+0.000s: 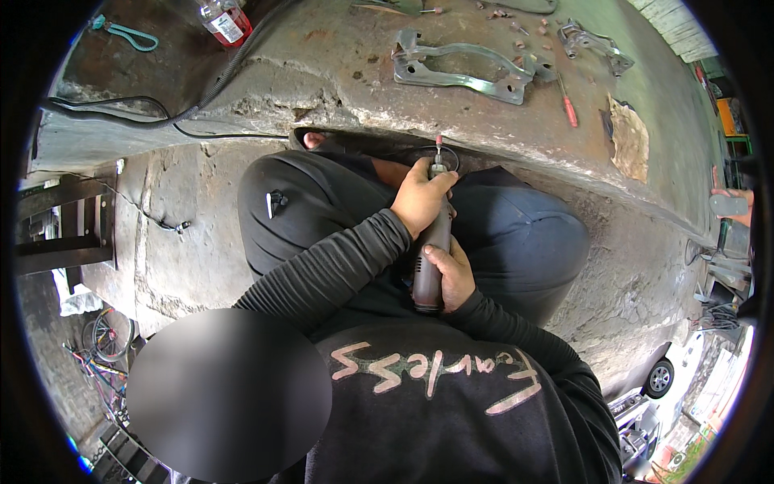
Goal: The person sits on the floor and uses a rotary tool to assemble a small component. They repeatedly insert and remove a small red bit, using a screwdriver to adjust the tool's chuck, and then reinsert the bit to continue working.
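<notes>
In front of my body I hold a die grinder [434,250], a long dark straight tool with a small pink grinding stone [439,141] at its far tip. My left hand [419,198] is wrapped round the narrow metal neck, just below the stone. Lower down, my right hand [455,278] grips the thick body near its rear end. The stone points away from me and touches nothing that I can see. My fingers hide part of the grinder's middle.
A raised concrete ledge [322,89] lies beyond my crossed legs. On it are a metal bracket [461,71], a second bracket [595,47], a red-handled screwdriver [568,109], a bottle of red liquid [226,22] and a black hose [211,90]. Another person's hand [738,202] shows far right.
</notes>
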The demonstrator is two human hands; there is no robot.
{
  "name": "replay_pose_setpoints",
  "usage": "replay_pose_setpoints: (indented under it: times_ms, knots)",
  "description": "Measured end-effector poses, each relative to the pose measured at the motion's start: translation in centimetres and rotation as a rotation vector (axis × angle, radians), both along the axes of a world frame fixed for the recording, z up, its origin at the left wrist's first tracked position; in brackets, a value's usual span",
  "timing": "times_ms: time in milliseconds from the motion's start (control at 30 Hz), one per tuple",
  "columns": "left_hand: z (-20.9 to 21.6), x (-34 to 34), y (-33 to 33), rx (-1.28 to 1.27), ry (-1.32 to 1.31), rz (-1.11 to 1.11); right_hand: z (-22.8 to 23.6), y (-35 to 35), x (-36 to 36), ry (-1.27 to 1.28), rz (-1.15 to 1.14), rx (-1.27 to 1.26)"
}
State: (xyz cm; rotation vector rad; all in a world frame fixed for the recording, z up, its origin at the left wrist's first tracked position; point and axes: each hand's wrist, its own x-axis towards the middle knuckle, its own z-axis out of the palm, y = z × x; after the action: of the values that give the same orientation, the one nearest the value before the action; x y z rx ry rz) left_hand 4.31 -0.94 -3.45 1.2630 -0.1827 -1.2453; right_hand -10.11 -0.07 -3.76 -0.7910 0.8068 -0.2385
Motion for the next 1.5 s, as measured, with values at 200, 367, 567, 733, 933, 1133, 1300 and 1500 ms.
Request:
replay_pose_setpoints:
  times_ms: [200, 367, 567, 733, 933, 1133, 1300, 1500]
  knots:
    - [-0.21, 0.14, -0.17, -0.022, -0.009, 0.001, -0.26, -0.30, -0.06, 0.000, 0.023, -0.013]
    - [-0.35, 0.20, -0.19, -0.014, -0.010, -0.007, -0.34, -0.28, 0.02, -0.007, 0.012, -0.017]
    - [-0.39, 0.25, -0.32, -0.010, 0.000, -0.001, -0.26, -0.31, 0.15, -0.009, 0.000, -0.028]
    - [-0.34, 0.31, -0.36, -0.011, -0.003, -0.003, -0.10, -0.42, 0.18, 0.021, 0.015, -0.030]
    - [-0.31, 0.27, -0.46, 0.002, -0.011, 0.008, 0.04, -0.46, 0.38, 0.039, 0.008, -0.025]
    - [-0.49, 0.31, -0.55, 0.007, -0.019, 0.003, 0.14, -0.62, 0.41, 0.045, 0.025, -0.019]
    - [-0.42, 0.35, -0.56, 0.007, -0.023, 0.002, 0.00, -0.64, 0.48, 0.007, 0.017, -0.014]
    - [-0.20, 0.35, -0.65, 0.017, -0.006, 0.008, -0.27, -0.77, 0.44, -0.005, 0.021, -0.003]
